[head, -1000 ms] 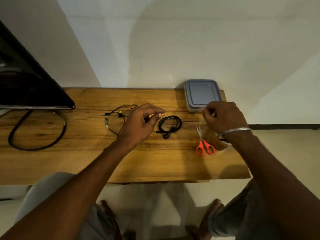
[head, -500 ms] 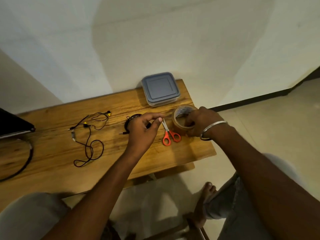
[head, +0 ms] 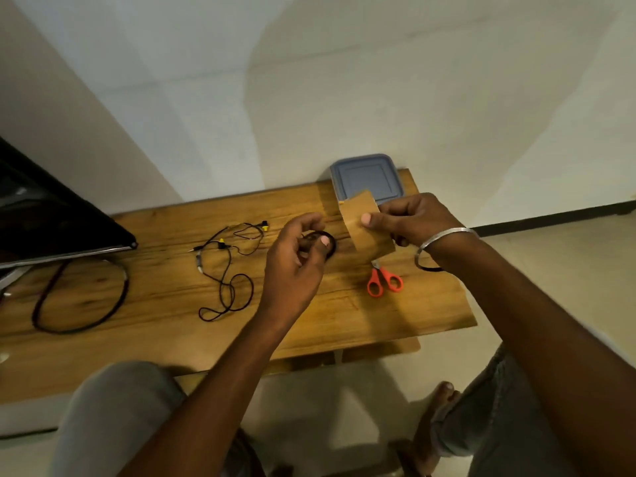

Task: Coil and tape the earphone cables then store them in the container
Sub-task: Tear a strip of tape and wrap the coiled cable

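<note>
My left hand (head: 296, 259) pinches a coiled black earphone cable (head: 329, 243) just above the wooden table (head: 144, 325). My right hand (head: 413, 220) holds brown packing tape (head: 364, 225), a wide strip of it stretched out toward the coil; the roll itself is mostly hidden behind the fingers. A second earphone cable (head: 227, 270), black with yellow parts, lies loose and uncoiled on the table to the left. The container (head: 366, 177) with a grey-blue lid sits shut at the table's far right corner.
Orange-handled scissors (head: 383, 282) lie on the table below my right hand. A dark monitor (head: 51, 218) stands at the far left, with a thick black cable loop (head: 113, 304) beside it. The table's right edge runs close to the scissors.
My right hand has lifted the tape off the table and a strip now stands out from it. My left hand has raised the coiled cable slightly. The view has shifted.
</note>
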